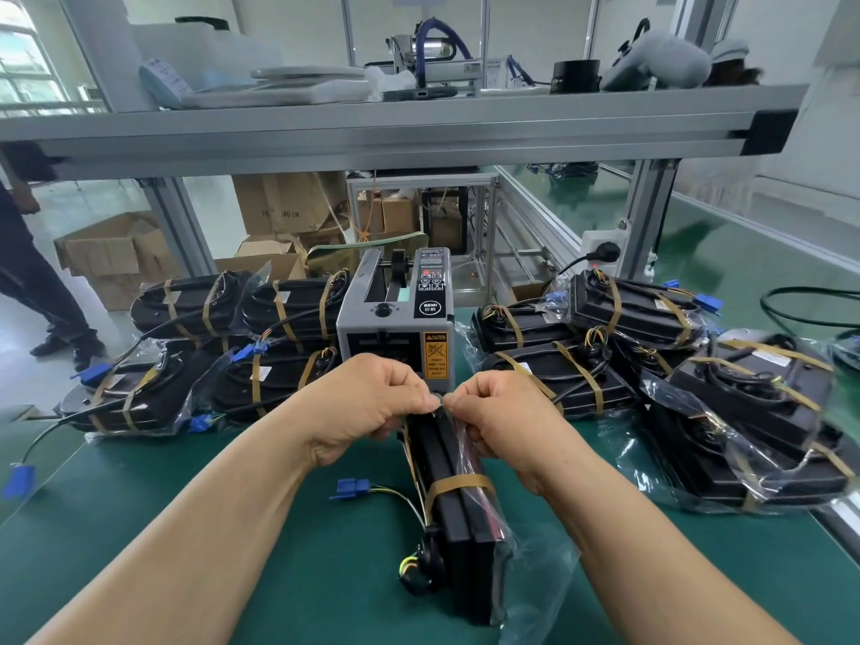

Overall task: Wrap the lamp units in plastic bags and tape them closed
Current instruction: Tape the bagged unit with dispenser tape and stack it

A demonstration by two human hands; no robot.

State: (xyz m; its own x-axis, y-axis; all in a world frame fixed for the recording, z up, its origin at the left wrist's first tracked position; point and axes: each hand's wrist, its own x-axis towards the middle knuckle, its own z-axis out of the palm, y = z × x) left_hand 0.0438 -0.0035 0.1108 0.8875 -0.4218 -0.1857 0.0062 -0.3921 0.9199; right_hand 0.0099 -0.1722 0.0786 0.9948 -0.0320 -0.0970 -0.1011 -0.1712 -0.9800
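Left hand (pixel 367 402) and right hand (pixel 507 423) pinch seemingly tape (pixel 441 399) atop the lamp unit (pixel 458 528), before a CAUTION-labelled dispenser (pixel 395 318).

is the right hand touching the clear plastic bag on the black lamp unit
Touching: head view shows the right hand pinching the clear plastic bag at its upper edge.

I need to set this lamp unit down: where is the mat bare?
Bare mat lies near left, between the blue connector and the left stack of wrapped units; a smaller patch sits below the right pile. Both sides of the tape dispenser are crowded.
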